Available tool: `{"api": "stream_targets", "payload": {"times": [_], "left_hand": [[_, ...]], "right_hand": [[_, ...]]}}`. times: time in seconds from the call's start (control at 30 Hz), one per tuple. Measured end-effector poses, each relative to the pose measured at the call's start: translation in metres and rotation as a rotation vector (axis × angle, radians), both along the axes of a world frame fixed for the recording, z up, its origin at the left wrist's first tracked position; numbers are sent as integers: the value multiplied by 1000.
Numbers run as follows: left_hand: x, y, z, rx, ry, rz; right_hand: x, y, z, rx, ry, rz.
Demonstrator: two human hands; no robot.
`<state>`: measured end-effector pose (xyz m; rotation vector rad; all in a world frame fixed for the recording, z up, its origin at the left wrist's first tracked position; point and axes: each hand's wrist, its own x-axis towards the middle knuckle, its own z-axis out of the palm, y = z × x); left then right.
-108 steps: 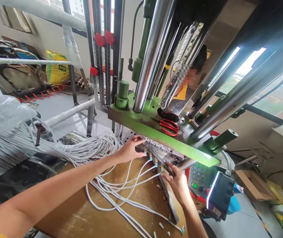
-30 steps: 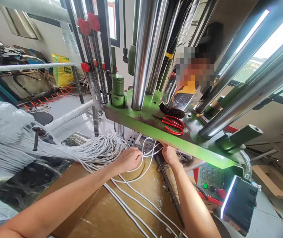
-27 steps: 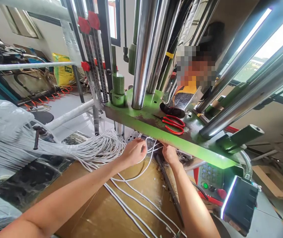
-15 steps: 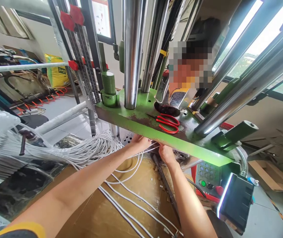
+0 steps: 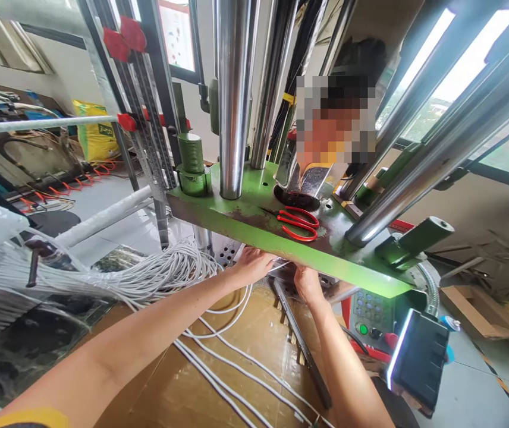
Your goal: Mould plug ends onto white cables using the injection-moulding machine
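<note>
White cables (image 5: pixel 219 309) (lengthwise) toward hands (image 5: pixel 254 264)

Scissors (image 5: pixel 298 221) on plate (image 5: pixel 236 217); cables (image 5: pixel 165 273) below (left).

Both hands are reaching into the low slot under the green platen (image 5: pixel 281 235), and it caps them tight from twelve o'clock. Left hand (image 5: pixel 254 266) and right hand (image 5: pixel 308 283) sit close together, fingertips hidden beneath the edge. White cables (image 5: pixel 165 273) crowd in from nine o'clock and trail across the cardboard (image 5: pixel 219 351) at six. A dark metal bar (image 5: pixel 301 345) runs at five o'clock beside the right forearm. The control box (image 5: pixel 417 359) blocks three to four o'clock. Chrome columns (image 5: pixel 234 95) fence off everything above.
</note>
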<state>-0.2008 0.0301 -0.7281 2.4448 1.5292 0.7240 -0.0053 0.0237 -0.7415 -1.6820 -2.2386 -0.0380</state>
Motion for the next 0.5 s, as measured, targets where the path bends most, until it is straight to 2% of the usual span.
{"api": "stream_targets", "payload": {"times": [0.23,0.5], "left_hand": [[17,8,-4,18,19,-35],[12,-8,0,-17,66,-44]], "right_hand": [[-8,-12,3,-83,-108,8],[-12,-12,6,-78,-78,4]]}}
